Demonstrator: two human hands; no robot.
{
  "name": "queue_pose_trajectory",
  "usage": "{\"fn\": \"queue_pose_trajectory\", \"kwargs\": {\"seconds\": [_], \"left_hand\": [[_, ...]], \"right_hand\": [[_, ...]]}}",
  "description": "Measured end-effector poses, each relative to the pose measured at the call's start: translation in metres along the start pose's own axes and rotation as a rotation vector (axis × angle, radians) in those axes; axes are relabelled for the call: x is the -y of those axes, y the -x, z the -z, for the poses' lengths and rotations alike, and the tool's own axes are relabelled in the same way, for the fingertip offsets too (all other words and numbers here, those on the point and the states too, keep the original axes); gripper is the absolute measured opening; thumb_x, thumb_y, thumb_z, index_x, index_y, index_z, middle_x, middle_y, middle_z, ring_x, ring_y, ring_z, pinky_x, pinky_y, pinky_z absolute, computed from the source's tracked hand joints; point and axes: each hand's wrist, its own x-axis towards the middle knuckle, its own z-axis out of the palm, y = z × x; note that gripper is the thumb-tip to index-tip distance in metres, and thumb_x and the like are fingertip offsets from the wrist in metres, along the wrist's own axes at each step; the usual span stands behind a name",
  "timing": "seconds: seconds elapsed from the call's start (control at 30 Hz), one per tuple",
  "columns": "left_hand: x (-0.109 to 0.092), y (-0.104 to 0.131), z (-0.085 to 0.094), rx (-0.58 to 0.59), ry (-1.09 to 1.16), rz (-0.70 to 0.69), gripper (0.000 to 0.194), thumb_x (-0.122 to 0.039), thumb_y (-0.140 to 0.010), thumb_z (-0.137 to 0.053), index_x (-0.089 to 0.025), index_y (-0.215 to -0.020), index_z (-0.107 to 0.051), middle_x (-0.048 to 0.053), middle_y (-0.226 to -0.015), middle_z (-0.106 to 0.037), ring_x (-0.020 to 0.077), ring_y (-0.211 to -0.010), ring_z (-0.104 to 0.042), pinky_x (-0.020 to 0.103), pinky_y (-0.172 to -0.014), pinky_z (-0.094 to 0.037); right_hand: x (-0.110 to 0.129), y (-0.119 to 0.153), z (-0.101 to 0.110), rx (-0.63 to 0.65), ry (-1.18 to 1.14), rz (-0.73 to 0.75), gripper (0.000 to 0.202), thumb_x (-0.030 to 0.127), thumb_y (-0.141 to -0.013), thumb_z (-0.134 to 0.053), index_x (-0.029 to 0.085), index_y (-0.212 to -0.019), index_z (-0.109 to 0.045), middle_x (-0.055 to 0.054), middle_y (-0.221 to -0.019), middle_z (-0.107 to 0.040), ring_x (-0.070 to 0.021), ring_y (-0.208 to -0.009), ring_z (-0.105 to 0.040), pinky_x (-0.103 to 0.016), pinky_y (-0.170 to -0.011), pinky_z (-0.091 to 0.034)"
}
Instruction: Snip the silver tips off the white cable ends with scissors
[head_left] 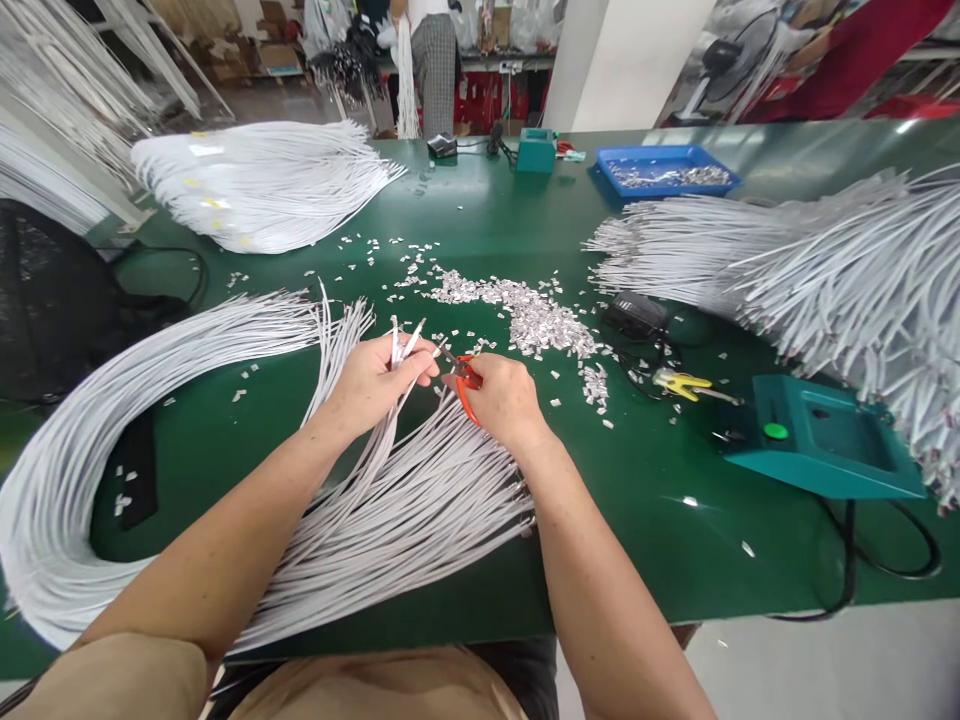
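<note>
My left hand (386,375) is closed round a few white cables (405,345), whose ends stick up past the fingers. Close beside it, my right hand (504,400) grips orange-handled cutters (466,385), their dark jaws pointing toward the left fingertips. Whether the jaws touch a cable I cannot tell. Below both hands a thick bundle of white cables (405,510) fans out over the green table, curving round to the left. Just beyond the hands lies a heap of small silvery-white pieces (536,318).
More cable bundles lie at the back left (255,185) and right (690,250). A blue tray (664,170) holds small pieces. A teal device (825,440) with a green button, yellow-handled tool (682,384) and black adapter (636,316) are on the right. A person (433,65) stands behind the table.
</note>
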Motion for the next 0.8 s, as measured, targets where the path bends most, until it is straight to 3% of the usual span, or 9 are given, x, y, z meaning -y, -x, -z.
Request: {"fn": "queue_pose_trajectory", "kwargs": {"seconds": [0.27,0.53,0.7,0.8], "left_hand": [[0.002,0.003,-0.005,-0.03,-0.072,-0.05,0.018,-0.033,-0.078,-0.067,-0.02,-0.09,-0.073,0.001,-0.08,-0.074,0.0164,-0.071,-0.068,0.028,-0.07,-0.053],[0.002,0.004,-0.008,-0.048,-0.085,-0.077,0.02,-0.036,-0.074,-0.072,-0.02,-0.088,-0.073,0.002,-0.084,-0.073,0.0173,-0.074,-0.065,0.029,-0.071,-0.051],[0.007,0.002,-0.008,0.072,0.169,0.021,0.018,-0.033,-0.078,-0.069,-0.018,-0.089,-0.069,0.002,-0.073,-0.07,0.0153,-0.067,-0.064,0.026,-0.059,-0.046],[0.01,0.001,-0.009,0.121,0.278,0.05,0.019,-0.033,-0.079,-0.068,-0.018,-0.091,-0.067,0.001,-0.072,-0.069,0.0138,-0.065,-0.064,0.023,-0.056,-0.045]], "right_hand": [[0.015,0.003,0.006,-0.078,-0.902,-0.091,0.016,0.035,-0.073,-0.068,0.019,-0.073,-0.072,-0.001,-0.081,-0.07,-0.015,-0.076,-0.061,-0.03,-0.076,-0.046],[0.014,0.0,-0.002,-0.086,-1.118,-0.16,0.01,0.03,-0.066,-0.072,0.02,-0.069,-0.072,0.0,-0.077,-0.068,-0.0113,-0.066,-0.054,-0.028,-0.071,-0.045],[0.014,-0.001,-0.01,0.014,-1.335,-0.239,0.014,0.031,-0.062,-0.074,0.019,-0.062,-0.066,0.003,-0.06,-0.054,-0.0107,-0.06,-0.047,-0.027,-0.061,-0.04],[0.018,0.001,-0.013,-0.029,-1.356,-0.26,0.014,0.029,-0.062,-0.074,0.019,-0.06,-0.064,0.005,-0.058,-0.051,-0.01,-0.058,-0.045,-0.026,-0.06,-0.039]]}}
